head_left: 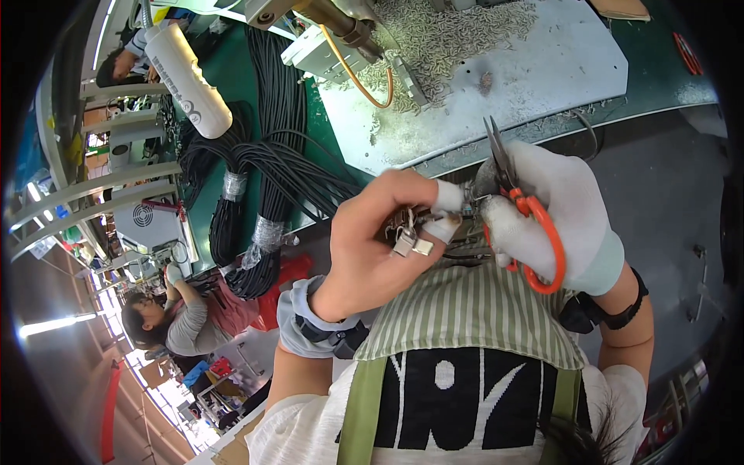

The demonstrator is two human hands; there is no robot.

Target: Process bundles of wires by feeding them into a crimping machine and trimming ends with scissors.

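Observation:
In front of my striped apron (473,310), my left hand (360,244) is closed, white cots covering its thumb and index finger. Its fingertips pinch a small connector end (467,208), and several silver metal plug connectors (404,243) are held in its palm. My right hand (577,205) wears a white glove and grips a pair of scissors (554,244) with orange-red handles. The dark blades point up and away from me. Its thumb and fingers meet the left fingertips at the connector end. Dark cables hang below the hands, partly hidden.
A white metal plate (573,62) on the green table bears a heap of small cut pieces (465,31) beside a press machine (353,35). Bundled black cables (263,194) lie left, under a white lamp (186,77). Red-handled pliers (686,54) lie far right. Co-workers sit left.

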